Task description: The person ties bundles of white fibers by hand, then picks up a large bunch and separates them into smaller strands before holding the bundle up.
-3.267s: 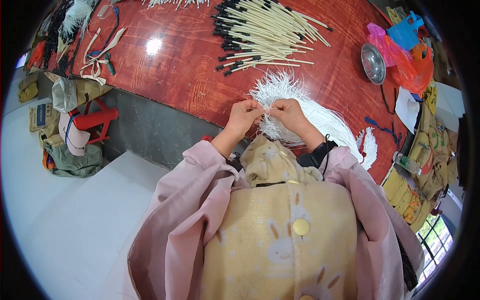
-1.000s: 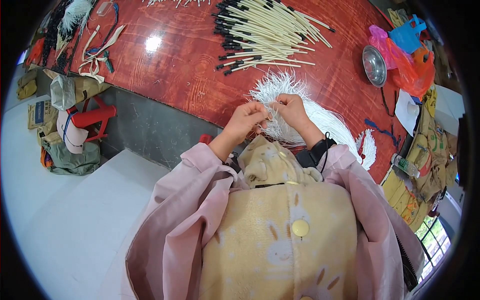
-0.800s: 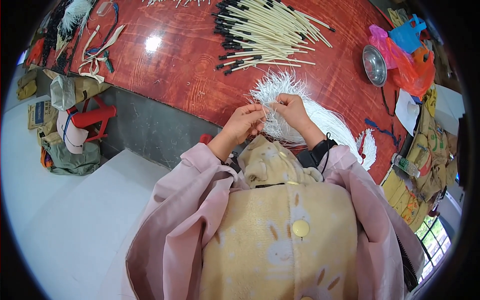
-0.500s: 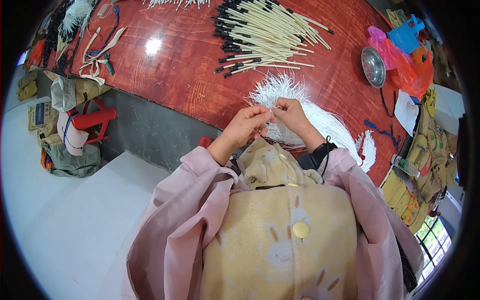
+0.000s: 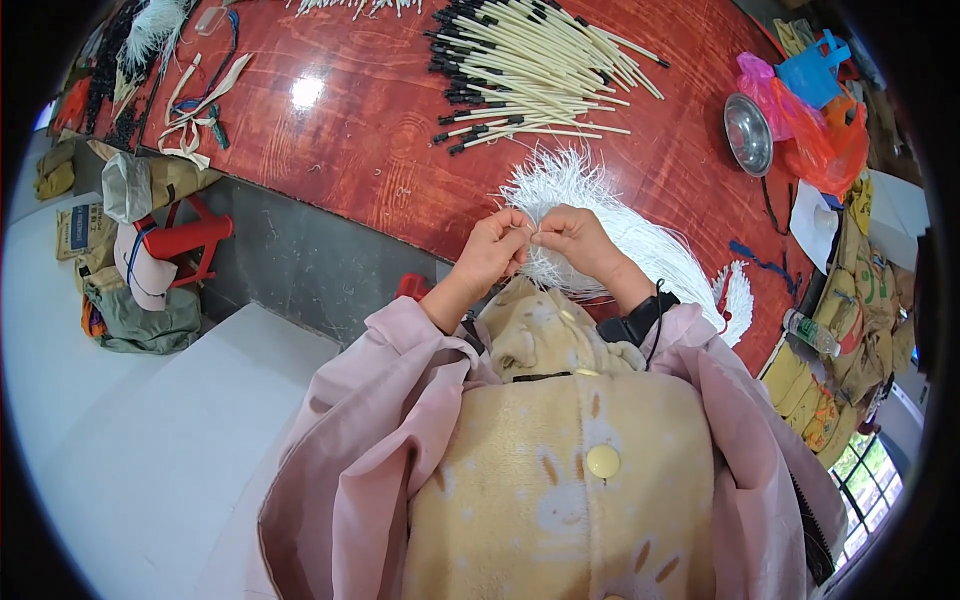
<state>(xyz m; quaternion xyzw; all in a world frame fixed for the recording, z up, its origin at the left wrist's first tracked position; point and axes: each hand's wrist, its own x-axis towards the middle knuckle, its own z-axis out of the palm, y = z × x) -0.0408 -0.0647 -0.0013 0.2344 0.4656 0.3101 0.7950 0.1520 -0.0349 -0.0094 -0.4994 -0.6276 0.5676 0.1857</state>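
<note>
A large bundle of white strings [image 5: 645, 240] lies at the table's near edge, its frayed end spreading toward the far side. In front of that frayed end, my left hand [image 5: 493, 247] is closed in a pinch, thumb against forefinger. My right hand [image 5: 577, 240] pinches just beside it, the fingertips of both hands almost meeting. Fine white string appears to be between them, though single strands are too thin to follow. Part of the bundle is hidden behind my right hand and wrist.
Beyond the bundle, many pale sticks with black ends [image 5: 540, 75] are heaped on the red table [image 5: 340, 150]. A metal bowl [image 5: 748, 135] and plastic bags [image 5: 815, 130] sit at the right. A clear bottle [image 5: 811, 332] lies near the right edge; a red stool [image 5: 190, 240] stands left.
My right hand has shifted slightly left and down, bringing its fingertips closer to my left hand's. The things on the table have stayed in place.
</note>
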